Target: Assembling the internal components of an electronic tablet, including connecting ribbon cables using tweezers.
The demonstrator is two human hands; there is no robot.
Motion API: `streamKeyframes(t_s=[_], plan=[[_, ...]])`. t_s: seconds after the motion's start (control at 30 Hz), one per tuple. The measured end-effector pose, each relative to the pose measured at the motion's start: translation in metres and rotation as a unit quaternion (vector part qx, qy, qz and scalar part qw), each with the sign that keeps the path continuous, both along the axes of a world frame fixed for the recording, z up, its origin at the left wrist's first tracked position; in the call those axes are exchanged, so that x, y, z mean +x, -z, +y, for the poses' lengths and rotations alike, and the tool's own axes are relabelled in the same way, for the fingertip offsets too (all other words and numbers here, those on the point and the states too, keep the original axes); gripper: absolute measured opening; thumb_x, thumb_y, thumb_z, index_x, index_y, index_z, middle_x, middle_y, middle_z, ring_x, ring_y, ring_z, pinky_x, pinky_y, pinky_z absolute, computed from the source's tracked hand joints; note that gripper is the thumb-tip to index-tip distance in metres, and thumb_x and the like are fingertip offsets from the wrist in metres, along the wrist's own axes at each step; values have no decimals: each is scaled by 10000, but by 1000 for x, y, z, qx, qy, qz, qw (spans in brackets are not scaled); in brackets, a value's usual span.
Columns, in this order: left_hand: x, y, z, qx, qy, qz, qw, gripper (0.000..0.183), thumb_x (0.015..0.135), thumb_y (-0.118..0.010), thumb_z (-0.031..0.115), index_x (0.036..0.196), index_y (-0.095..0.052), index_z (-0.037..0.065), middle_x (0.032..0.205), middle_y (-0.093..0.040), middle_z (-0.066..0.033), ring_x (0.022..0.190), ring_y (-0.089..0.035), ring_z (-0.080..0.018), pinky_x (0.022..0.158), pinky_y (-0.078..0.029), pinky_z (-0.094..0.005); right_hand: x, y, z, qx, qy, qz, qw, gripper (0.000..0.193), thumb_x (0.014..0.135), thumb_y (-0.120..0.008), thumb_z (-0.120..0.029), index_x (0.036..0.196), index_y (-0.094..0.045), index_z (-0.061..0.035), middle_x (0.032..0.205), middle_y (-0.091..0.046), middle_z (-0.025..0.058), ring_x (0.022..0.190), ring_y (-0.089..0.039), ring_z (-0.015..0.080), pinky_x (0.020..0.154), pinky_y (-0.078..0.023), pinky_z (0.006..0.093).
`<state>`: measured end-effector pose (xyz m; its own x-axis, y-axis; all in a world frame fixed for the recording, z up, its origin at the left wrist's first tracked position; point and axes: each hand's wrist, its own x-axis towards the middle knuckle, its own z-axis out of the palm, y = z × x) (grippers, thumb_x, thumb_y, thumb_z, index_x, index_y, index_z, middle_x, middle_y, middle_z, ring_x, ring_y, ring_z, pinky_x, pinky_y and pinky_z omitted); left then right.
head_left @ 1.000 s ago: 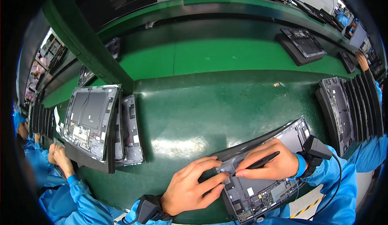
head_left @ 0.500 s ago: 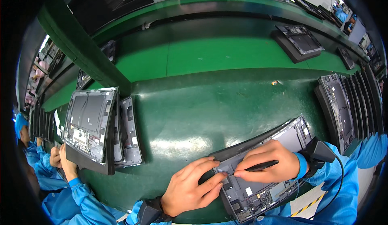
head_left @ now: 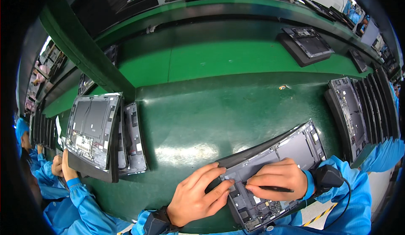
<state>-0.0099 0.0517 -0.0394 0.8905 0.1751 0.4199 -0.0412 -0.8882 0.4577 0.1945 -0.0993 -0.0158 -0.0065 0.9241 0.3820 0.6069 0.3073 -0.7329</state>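
In front of me an opened tablet (head_left: 295,148) lies slanted on a black foam pad (head_left: 247,155), its inner parts and a circuit board showing. My left hand (head_left: 198,196) grips the tablet's left end, fingertips over its edge. A slim black pen-shaped tool (head_left: 276,189) is pinched in my right hand (head_left: 278,179) above the tablet. The tool's tip is hidden behind my fingers, so whether it touches the tablet cannot be told.
Opened tablets on foam pads (head_left: 95,129) stack at the left, beside another person's hands (head_left: 63,166). More tablets (head_left: 348,108) and upright black pads (head_left: 377,104) stand right. Another tablet (head_left: 310,40) lies beyond the green table (head_left: 190,121). A green post (head_left: 84,45) rises left.
My right hand has shifted slightly down, and the tool in it lies flatter. The left hand keeps its hold on the tablet. At the far back a person's hand has appeared.
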Motion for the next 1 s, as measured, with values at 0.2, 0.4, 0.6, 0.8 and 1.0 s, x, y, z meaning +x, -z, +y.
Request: streamKeyframes(t_s=[0.2,0.4,0.6,0.8,1.0], plan=[[-2,2,-4,47,5,4,999,285,772,-766,159,1049,-721,107,1154,-651,-88,1110,-649,-291,847,-583,-360,-5,1,-5,41,-5,-93,995,168,797,-787,-105,908,-685,-30,815,-634,48,661,-649,200,533,-527,315],[-2,2,-6,69,-5,11,998,282,747,-757,148,1029,-747,142,1133,-651,-78,1114,-634,-307,872,-585,-379,-11,11,-20,91,-22,-178,980,268,782,-760,-162,1011,-703,-35,956,-688,78,825,-704,204,656,-592,293],[-2,2,-8,84,-11,10,996,265,755,-749,154,1019,-746,145,1133,-657,-71,1121,-631,-295,900,-562,-383,-9,8,-22,78,-38,-187,979,257,802,-741,-168,1018,-705,-35,982,-696,89,842,-710,207,696,-600,295],[-2,-1,-11,83,-12,12,996,266,758,-748,162,1023,-745,145,1133,-663,-65,1129,-628,-284,927,-541,-387,-14,4,-33,76,-48,-176,980,234,808,-754,-165,993,-713,-28,971,-706,94,854,-715,213,696,-602,299],[-4,0,-11,93,-8,14,995,292,761,-750,179,1051,-747,152,1168,-648,-77,1147,-619,-290,984,-511,-443,1,-20,-30,62,13,-50,997,157,817,-780,-86,935,-718,-1,947,-720,122,816,-728,243,663,-596,304]])
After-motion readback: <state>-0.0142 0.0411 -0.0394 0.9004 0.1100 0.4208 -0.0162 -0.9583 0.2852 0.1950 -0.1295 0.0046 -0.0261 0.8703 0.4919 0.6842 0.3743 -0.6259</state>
